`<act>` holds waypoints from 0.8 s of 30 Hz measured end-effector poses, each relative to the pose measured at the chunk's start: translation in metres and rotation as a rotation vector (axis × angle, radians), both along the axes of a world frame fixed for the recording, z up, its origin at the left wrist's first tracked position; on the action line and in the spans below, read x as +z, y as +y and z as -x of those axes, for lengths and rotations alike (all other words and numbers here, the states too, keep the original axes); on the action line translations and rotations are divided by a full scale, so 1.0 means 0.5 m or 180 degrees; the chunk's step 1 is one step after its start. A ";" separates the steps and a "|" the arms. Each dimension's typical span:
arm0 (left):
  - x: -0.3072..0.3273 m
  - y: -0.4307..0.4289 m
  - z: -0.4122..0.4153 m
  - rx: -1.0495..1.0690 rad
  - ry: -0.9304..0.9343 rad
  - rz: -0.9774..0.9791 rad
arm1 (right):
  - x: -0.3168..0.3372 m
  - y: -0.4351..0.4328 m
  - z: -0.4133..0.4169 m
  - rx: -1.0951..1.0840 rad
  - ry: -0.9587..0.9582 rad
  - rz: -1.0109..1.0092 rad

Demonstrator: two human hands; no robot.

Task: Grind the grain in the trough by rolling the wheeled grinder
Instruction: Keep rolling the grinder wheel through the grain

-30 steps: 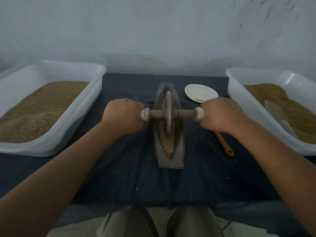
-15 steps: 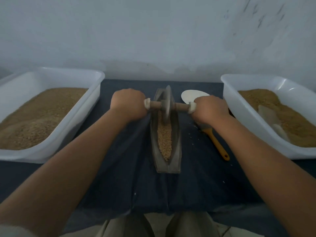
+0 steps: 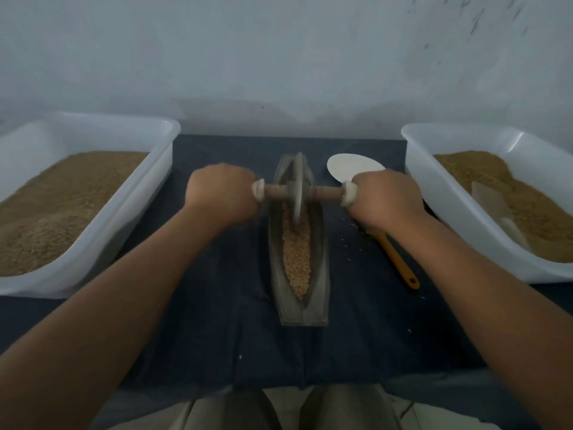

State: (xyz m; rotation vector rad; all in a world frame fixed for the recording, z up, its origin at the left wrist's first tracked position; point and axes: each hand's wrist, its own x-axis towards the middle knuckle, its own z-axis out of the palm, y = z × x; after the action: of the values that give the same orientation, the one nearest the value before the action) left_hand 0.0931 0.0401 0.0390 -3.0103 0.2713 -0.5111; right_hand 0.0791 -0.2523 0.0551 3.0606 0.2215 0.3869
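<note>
A narrow boat-shaped grey trough (image 3: 321,274) lies lengthwise on the dark cloth in the middle of the table, with tan grain (image 3: 297,259) along its groove. The wheeled grinder (image 3: 298,189), a thin disc on a wooden axle, stands upright in the far part of the trough. My left hand (image 3: 221,193) grips the axle's left handle and my right hand (image 3: 386,198) grips the right handle. Both handle ends are hidden inside my fists.
A white tub (image 3: 130,218) of brown grain stands at the left, and another white tub (image 3: 446,200) of grain with a scoop (image 3: 496,209) in it at the right. A white spoon with an orange handle (image 3: 398,262) lies right of the trough. Loose grains dot the cloth (image 3: 217,336).
The wheel rolled away from me to the trough's far end, then came back a little toward me. Both hands kept their grip on the handles.
</note>
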 end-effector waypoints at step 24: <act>0.028 -0.012 -0.022 0.0032 0.0099 0.0125 | 0.027 0.023 -0.024 0.0069 -0.0046 -0.0124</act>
State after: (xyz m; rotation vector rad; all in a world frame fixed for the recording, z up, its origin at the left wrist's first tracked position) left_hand 0.1043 0.0338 0.0531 -3.0583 0.2512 -0.4749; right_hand 0.0910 -0.2408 0.0686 3.0950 0.2499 0.4194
